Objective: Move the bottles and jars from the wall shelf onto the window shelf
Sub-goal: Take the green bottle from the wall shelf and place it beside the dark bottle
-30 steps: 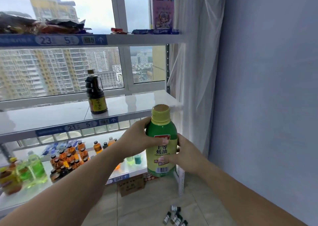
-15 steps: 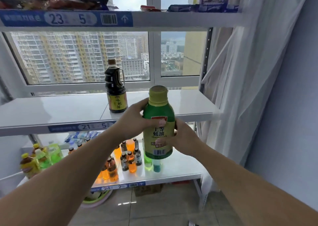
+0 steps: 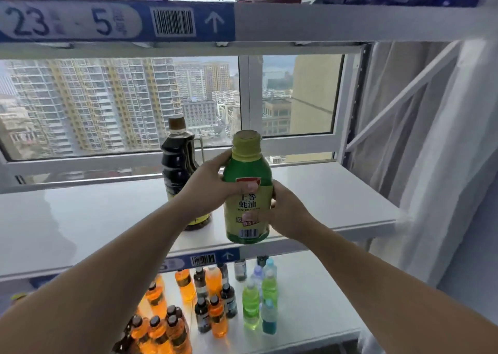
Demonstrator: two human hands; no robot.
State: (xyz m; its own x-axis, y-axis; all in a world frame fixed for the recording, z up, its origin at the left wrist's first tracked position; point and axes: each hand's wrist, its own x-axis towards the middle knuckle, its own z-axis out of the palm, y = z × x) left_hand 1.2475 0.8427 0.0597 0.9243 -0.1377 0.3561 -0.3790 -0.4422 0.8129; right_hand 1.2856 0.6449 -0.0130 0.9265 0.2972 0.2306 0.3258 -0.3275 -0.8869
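Observation:
I hold a green oyster-sauce bottle (image 3: 246, 186) with a yellow cap and yellow label upright, over the front edge of the white window shelf (image 3: 336, 192). My left hand (image 3: 207, 186) grips its left side near the shoulder. My right hand (image 3: 285, 213) grips its right side lower down, thumb across the label. A dark soy-sauce bottle (image 3: 179, 165) with a brown cap stands on that shelf just behind my left hand; its lower part is hidden by my wrist.
The shelf below (image 3: 310, 310) carries several small orange, dark, green and blue drink bottles (image 3: 215, 299). An upper shelf (image 3: 323, 22) with a "23-5" label holds packets. A white curtain (image 3: 431, 138) and the rack's diagonal brace stand at the right.
The view has closed in on the window shelf. The green bottle has risen from below the shelf edge to level with it, nearer the soy-sauce bottle, both hands still gripping it.

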